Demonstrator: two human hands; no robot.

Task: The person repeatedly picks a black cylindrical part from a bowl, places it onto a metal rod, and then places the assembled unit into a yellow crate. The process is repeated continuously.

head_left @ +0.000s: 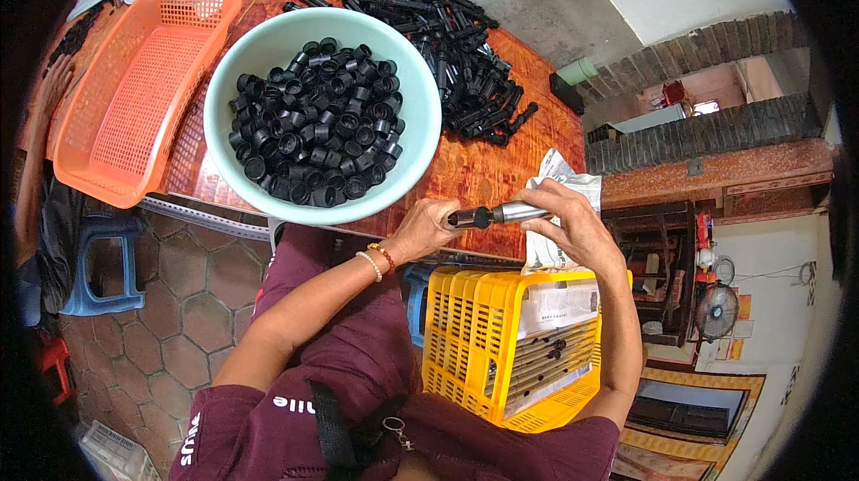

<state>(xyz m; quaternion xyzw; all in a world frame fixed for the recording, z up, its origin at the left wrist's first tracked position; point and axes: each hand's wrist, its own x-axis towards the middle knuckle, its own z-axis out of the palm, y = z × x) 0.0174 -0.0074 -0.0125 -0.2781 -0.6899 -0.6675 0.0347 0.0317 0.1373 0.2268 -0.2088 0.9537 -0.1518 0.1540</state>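
My left hand (424,230) is closed around a short black tubular part (467,218), with a beaded bracelet and a red-and-gold one at the wrist. My right hand (573,223) pinches a silver metal tube (517,212) from the other side. The two pieces meet end to end in front of my body, just off the table's near edge; whether one sits inside the other I cannot tell. Left of my hands, a pale green bowl (220,159) holds many small black ring-shaped caps (315,123). Beyond them lies a heap of slim black tubular parts (461,60).
An orange plastic basket (125,87) stands left of the bowl on the reddish table (483,172). Below my right arm is a yellow crate (465,347) holding silver tubes (550,365) and newspaper. A blue stool (106,266) and another person's arm (45,114) are at the left.
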